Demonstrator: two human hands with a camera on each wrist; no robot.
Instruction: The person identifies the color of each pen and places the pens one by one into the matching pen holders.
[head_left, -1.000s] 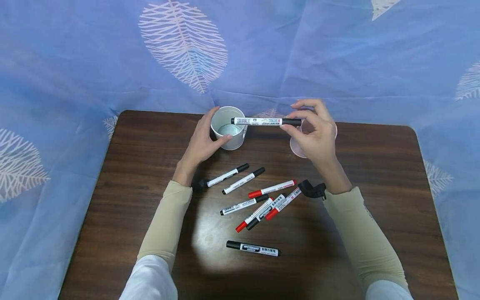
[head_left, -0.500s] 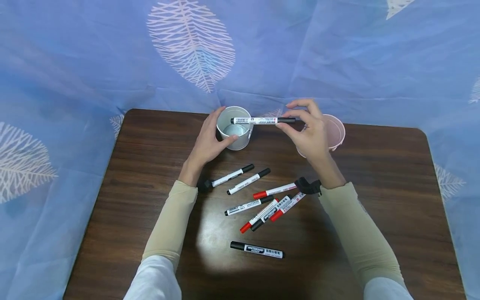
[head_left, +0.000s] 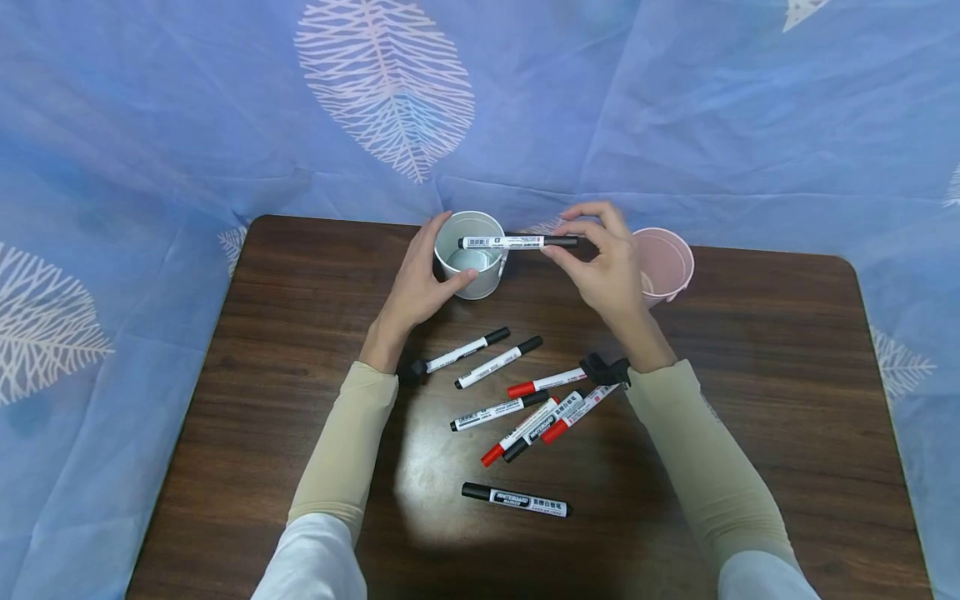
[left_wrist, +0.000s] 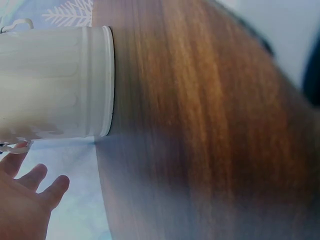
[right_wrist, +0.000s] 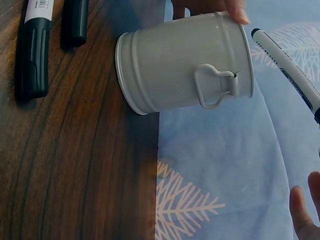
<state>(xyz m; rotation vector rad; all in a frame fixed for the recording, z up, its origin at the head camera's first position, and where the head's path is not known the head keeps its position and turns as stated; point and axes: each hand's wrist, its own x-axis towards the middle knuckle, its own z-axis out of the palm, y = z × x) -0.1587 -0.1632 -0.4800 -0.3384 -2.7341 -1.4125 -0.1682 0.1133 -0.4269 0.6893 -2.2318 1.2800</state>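
Observation:
A small white bucket [head_left: 482, 287] stands upright at the far edge of the table. My left hand [head_left: 418, 287] grips it from the left, thumb over the near rim and fingers round the far side. My right hand [head_left: 611, 271] pinches the black-capped end of a whiteboard marker [head_left: 504, 242], thumb below and fingers above. Held level, the marker overlaps the bucket's mouth in the head view. In the right wrist view, the marker's free end [right_wrist: 292, 72] is close beside the bucket's rim, and a side handle [right_wrist: 212, 86] shows on the bucket.
A pink bucket [head_left: 663, 258] stands right of my right hand, partly behind it. Several black and red markers [head_left: 498, 362] lie scattered before me on the brown table [head_left: 247, 375]. One black marker [head_left: 516, 500] lies nearer to me. A blue leaf-print cloth [head_left: 540, 108] hangs behind.
My right hand has moved left with the marker, bringing it further over the white bucket and uncovering the pink bucket. My left hand stays on the white bucket. The head view has shifted slightly.

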